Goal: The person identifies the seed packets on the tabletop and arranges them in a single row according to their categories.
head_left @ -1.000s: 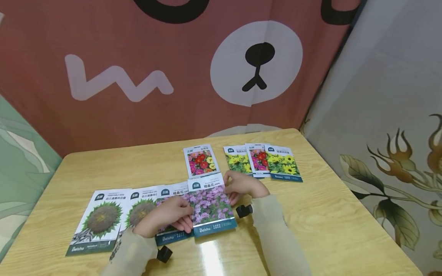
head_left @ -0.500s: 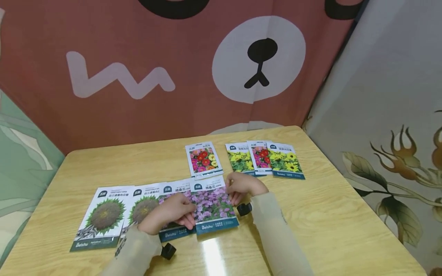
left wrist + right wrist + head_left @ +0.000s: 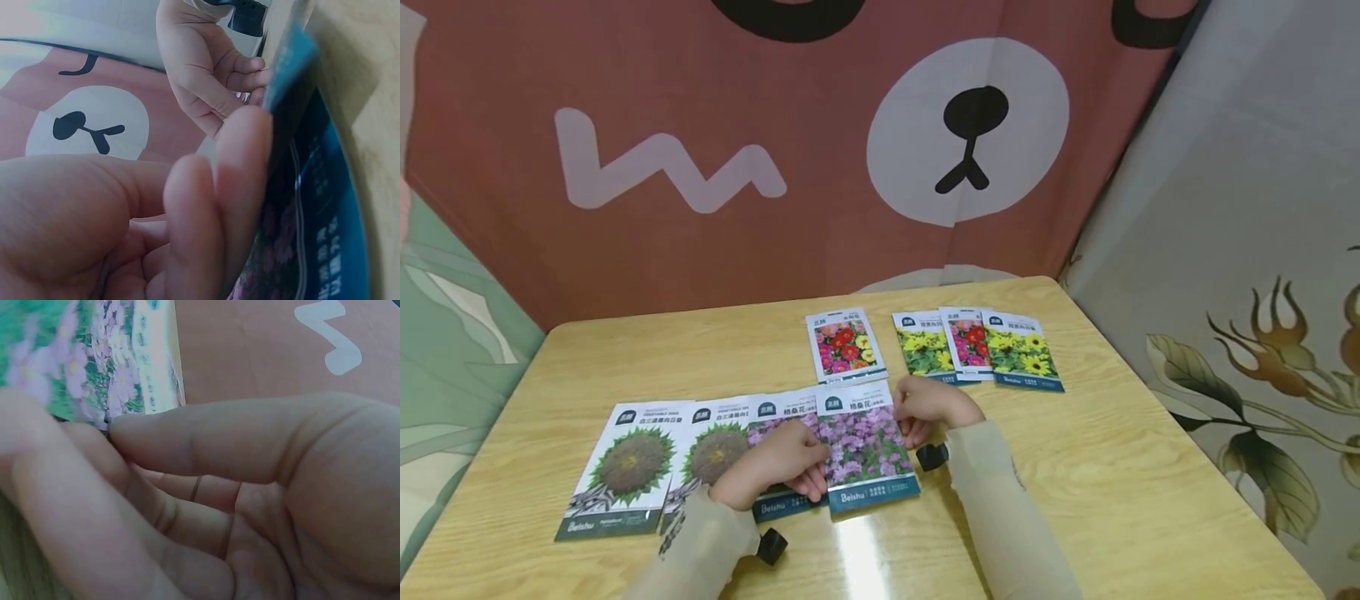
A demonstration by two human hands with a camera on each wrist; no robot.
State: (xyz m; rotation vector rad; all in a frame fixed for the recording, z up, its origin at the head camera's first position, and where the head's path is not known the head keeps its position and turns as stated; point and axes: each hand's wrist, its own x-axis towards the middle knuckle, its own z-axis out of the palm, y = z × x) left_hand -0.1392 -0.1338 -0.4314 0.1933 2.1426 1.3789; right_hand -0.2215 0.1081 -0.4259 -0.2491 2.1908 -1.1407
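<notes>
Both hands hold a seed packet (image 3: 867,446) with pink-purple flowers and a teal bottom band, near the middle of the table. My left hand (image 3: 781,458) is at its left edge; my right hand (image 3: 931,407) pinches its right edge. In the right wrist view, thumb and forefinger meet on the packet's edge (image 3: 115,359). A matching purple-flower packet (image 3: 772,507) lies to its left, partly covered by my left hand and the held packet. Further left are two packets with a big sunflower head, one fully visible (image 3: 632,462) and one partly hidden (image 3: 717,448).
Behind the held packet lies a packet of red and yellow blooms (image 3: 847,346). At the back right, two yellow-flower packets (image 3: 1022,354) overlap a red-flower one (image 3: 968,342). A bear-print cloth (image 3: 820,233) stands behind the wooden table (image 3: 1112,500).
Both hands keep their hold on the purple-flower packet, almost in place. The head view has shifted slightly, so the whole scene sits a little further right.
</notes>
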